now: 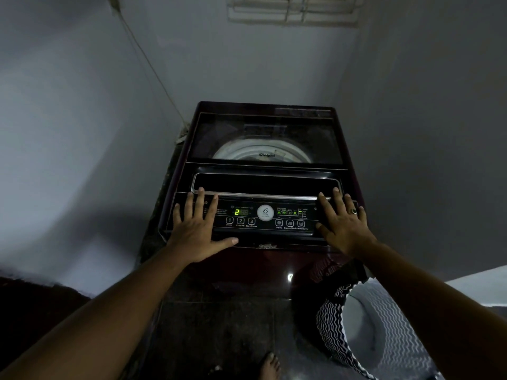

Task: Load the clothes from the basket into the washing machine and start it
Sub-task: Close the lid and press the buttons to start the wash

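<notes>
A dark maroon top-load washing machine stands in the corner with its glass lid down; the pale drum rim shows through the glass. On the control panel a green digit is lit. My left hand lies flat on the panel's left end, fingers spread, fingertips at the lid's chrome handle. Flat on the panel's right end rests my right hand, with a ring on one finger. A zigzag-patterned laundry basket stands on the floor at lower right; no clothes show inside it.
Grey walls close in on the left, back and right of the machine. A cord runs down the left wall to the machine's back corner. A barred vent sits high on the back wall. My bare foot stands on the dark floor.
</notes>
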The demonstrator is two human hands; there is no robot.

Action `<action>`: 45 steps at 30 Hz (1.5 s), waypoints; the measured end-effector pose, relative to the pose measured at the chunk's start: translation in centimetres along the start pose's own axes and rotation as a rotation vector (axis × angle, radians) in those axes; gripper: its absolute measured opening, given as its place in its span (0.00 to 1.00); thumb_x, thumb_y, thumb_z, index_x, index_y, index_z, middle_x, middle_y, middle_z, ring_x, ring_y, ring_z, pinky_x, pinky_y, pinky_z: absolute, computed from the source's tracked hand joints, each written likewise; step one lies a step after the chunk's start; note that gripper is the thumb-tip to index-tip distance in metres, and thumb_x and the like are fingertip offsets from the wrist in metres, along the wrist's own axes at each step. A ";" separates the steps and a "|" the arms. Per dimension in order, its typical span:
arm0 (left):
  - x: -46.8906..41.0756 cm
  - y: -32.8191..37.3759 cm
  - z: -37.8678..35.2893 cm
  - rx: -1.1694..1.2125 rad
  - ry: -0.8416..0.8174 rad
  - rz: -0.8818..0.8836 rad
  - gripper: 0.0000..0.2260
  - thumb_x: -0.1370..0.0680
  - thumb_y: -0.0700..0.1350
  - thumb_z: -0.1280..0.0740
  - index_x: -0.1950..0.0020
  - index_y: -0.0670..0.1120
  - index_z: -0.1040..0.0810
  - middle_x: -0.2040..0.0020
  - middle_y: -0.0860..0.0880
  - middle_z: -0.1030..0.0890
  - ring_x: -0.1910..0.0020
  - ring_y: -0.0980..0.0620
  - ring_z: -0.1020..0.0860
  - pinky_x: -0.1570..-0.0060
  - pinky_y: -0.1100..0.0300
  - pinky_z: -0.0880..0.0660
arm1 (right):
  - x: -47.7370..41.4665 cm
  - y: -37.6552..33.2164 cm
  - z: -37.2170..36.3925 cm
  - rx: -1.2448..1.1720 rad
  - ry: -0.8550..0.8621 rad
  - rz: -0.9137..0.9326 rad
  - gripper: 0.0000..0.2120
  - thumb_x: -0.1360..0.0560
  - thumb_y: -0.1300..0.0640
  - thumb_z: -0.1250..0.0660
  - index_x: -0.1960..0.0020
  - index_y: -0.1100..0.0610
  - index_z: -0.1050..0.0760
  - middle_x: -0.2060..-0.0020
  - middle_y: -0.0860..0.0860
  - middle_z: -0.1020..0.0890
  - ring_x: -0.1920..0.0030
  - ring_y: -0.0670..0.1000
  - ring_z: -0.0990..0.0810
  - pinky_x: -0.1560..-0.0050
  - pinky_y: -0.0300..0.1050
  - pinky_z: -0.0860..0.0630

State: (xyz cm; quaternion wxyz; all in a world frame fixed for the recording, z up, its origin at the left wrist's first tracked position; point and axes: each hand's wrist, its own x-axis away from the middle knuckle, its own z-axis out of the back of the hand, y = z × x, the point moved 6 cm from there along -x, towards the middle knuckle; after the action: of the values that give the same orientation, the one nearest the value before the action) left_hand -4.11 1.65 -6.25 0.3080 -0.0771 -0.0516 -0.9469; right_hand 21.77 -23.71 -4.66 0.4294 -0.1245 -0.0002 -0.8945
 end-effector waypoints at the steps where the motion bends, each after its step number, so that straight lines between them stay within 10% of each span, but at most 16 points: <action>1: 0.0 -0.1 0.0 -0.003 -0.016 -0.002 0.57 0.37 0.85 0.53 0.20 0.53 0.68 0.22 0.43 0.74 0.21 0.39 0.68 0.25 0.33 0.60 | 0.2 -0.1 0.0 0.017 0.015 0.000 0.37 0.18 0.37 0.49 0.19 0.46 0.66 0.19 0.56 0.63 0.19 0.63 0.61 0.23 0.69 0.54; 8: 0.2 -0.1 0.1 -0.011 -0.084 -0.018 0.58 0.37 0.85 0.51 0.21 0.52 0.71 0.24 0.43 0.77 0.23 0.39 0.72 0.25 0.34 0.63 | 1.6 -0.4 -0.9 0.075 0.072 -0.017 0.34 0.20 0.34 0.61 0.18 0.47 0.62 0.19 0.56 0.62 0.19 0.62 0.60 0.24 0.68 0.52; 45: 2.3 -0.2 -0.4 -0.055 -0.267 -0.055 0.63 0.39 0.84 0.44 0.25 0.50 0.79 0.28 0.42 0.82 0.28 0.39 0.79 0.27 0.32 0.67 | 3.0 -1.1 -2.1 0.076 -0.181 -0.079 0.51 0.25 0.31 0.40 0.20 0.48 0.72 0.21 0.59 0.70 0.22 0.65 0.69 0.23 0.68 0.59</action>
State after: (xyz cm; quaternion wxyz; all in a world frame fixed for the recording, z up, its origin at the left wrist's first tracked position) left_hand -6.13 0.37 -6.25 0.2699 -0.2095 -0.0685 -0.9373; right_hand 18.68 -25.50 -5.89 0.3963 -0.1882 -0.0777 -0.8953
